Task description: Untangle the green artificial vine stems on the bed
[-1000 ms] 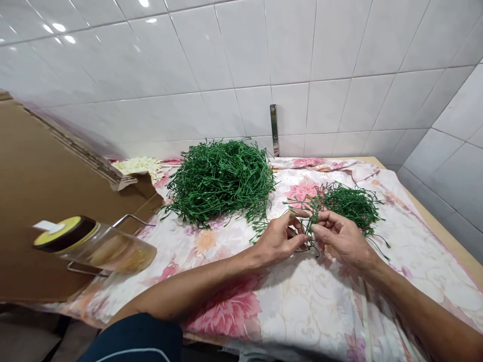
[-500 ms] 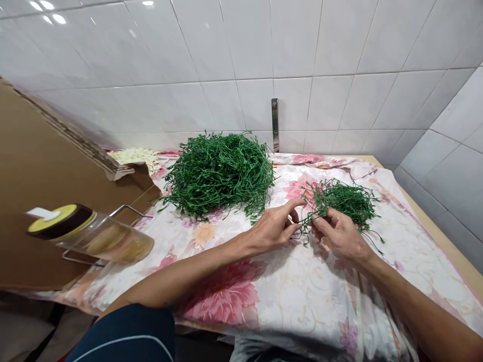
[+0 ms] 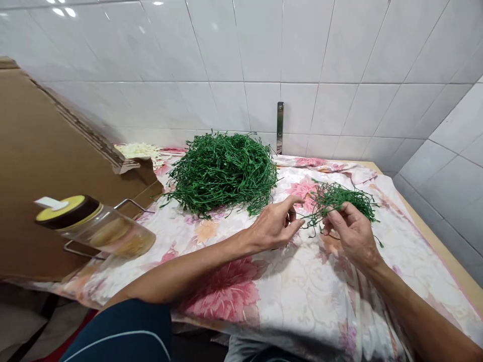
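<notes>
On the cloth-covered table lies a large heap of thin green stems [image 3: 224, 173] with small knobbed tips, perhaps plastic. A smaller pile of the same stems [image 3: 349, 197] lies to its right. My left hand [image 3: 277, 223] hovers between them, its index finger and thumb spread but its other fingers curled. A thin stem [image 3: 311, 220] runs into those curled fingers, which partly hide it. At the near edge of the small pile, my right hand [image 3: 350, 229] pinches green stems between thumb and fingers; how many is hidden.
A clear bottle [image 3: 113, 234] with a yellow and dark lid leans at left, by a metal wire handle and a large cardboard box [image 3: 49, 176]. Pale pieces [image 3: 139, 151] lie behind the box. A metal bracket [image 3: 279, 125] is on the tiled wall.
My right hand has drawn slightly away from my left, widening the gap between them. My left hand's thumb and index finger are a little further apart. The view has shifted slightly.
</notes>
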`<state>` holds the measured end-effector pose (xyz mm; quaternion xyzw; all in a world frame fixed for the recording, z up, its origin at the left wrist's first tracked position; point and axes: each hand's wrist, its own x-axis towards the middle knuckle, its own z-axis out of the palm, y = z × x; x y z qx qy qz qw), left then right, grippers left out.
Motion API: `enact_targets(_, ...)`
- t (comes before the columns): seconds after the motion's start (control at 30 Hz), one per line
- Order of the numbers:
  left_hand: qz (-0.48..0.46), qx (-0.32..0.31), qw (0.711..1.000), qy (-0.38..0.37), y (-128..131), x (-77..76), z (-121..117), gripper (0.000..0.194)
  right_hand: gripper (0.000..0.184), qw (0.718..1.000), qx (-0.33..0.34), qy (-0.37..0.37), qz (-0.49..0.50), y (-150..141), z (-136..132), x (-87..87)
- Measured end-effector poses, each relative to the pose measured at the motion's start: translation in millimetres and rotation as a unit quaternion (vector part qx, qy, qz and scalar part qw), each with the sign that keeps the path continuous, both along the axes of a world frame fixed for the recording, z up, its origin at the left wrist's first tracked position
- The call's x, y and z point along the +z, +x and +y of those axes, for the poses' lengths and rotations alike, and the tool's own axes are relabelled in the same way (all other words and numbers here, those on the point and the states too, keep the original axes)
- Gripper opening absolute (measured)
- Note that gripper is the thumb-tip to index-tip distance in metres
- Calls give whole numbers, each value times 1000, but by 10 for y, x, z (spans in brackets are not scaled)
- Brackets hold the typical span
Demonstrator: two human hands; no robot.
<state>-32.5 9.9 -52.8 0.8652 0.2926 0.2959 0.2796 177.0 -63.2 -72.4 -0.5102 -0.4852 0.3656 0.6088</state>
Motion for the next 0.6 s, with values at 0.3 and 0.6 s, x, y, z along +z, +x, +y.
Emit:
enact_targets(0.3, -138, -86, 927, -337, 63, -40, 62, 40, 36, 988, 141, -60, 15, -46, -30, 6)
enact_targets(0.6, 1, -94, 988, -120, -60, 24, 137, 49, 25, 998, 43, -6, 45, 93, 13, 4)
